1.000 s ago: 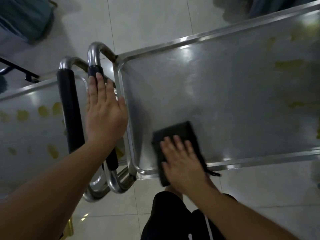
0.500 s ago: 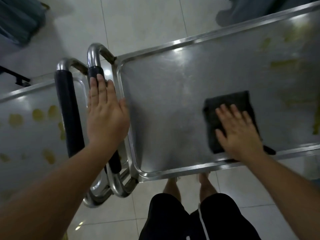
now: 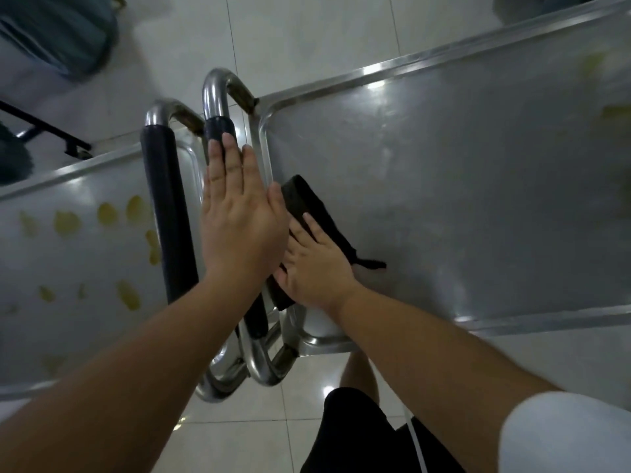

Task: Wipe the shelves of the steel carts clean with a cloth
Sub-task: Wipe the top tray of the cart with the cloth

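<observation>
Here my right hand (image 3: 316, 268) lies flat and open on the dark cloth (image 3: 307, 206), pressing it onto the right cart's shelf (image 3: 461, 199) at its left edge, just inside the rim. My left hand (image 3: 239, 227), also flat with fingers straight and gripping nothing, rests on the black-sleeved handle (image 3: 218, 131) to steady the cart. I judge the stroke works best with even palm pressure, running the cloth tight along the rim and into the near corner. Yellowish smears (image 3: 614, 112) remain toward the far right corner, and the left cart's shelf (image 3: 68, 268) looks unwiped.
</observation>
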Demonstrator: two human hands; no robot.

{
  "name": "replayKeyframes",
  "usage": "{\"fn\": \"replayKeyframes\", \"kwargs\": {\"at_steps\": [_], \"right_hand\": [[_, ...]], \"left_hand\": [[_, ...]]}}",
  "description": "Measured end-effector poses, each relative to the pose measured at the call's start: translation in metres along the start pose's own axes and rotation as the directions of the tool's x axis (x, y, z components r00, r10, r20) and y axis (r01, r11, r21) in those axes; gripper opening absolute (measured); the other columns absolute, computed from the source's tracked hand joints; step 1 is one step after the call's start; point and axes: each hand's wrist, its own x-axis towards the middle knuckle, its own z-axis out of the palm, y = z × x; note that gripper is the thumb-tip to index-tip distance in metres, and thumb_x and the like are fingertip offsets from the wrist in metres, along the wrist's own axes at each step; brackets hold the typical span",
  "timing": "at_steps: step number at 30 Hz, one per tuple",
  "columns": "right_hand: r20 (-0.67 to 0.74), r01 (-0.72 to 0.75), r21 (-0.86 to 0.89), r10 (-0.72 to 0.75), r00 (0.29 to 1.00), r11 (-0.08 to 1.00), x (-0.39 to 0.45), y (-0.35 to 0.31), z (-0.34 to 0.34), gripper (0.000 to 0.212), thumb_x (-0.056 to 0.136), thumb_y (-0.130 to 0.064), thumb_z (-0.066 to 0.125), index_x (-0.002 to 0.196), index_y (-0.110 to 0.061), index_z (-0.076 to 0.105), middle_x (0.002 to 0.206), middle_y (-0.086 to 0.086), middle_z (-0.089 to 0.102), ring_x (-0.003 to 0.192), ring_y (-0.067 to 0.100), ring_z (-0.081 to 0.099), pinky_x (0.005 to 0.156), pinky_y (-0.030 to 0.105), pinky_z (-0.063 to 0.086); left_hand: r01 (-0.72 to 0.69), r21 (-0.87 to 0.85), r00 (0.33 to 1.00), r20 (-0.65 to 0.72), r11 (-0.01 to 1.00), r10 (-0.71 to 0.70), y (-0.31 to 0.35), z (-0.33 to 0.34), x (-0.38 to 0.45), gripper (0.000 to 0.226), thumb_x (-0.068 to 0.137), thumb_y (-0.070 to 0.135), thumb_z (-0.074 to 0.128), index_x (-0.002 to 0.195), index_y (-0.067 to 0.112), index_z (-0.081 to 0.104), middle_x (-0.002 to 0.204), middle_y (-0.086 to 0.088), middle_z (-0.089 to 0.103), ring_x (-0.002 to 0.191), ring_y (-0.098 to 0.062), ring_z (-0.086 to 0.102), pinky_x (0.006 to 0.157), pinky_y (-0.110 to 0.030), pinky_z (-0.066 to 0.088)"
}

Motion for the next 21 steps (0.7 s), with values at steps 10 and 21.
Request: {"fn": "replayKeyframes", "kwargs": {"at_steps": [10, 21], "right_hand": [[-0.086, -0.443, -0.086, 0.436, 0.896, 0.893, -0.074, 0.229, -0.062, 0.069, 0.102, -0.053, 0.029, 0.165, -0.029, 0.014, 0.172, -0.004, 0.017, 0.159, 0.021, 0.013, 0.128, 0.046, 0.008], [-0.139, -0.715, 0.104, 0.722, 0.678, 0.692, 0.043, 0.124, -0.057, 0.073, 0.102, -0.050, 0.025, 0.166, -0.016, 0.013, 0.173, 0.004, 0.010, 0.159, 0.031, 0.007, 0.127, 0.055, 0.005]], "left_hand": [[0.003, -0.028, 0.999, 0.041, 1.000, -0.002, 0.000, -0.002, 0.000, 0.070, 0.111, 0.051, 0.010, 0.169, 0.012, 0.007, 0.177, -0.005, -0.010, 0.161, -0.015, -0.020, 0.131, -0.041, -0.005], [-0.008, -0.035, 1.000, 0.028, 0.999, 0.009, -0.002, 0.001, 0.001, 0.069, 0.111, 0.045, 0.014, 0.169, 0.009, 0.007, 0.177, -0.007, -0.009, 0.161, -0.015, -0.020, 0.131, -0.039, -0.007]]}}
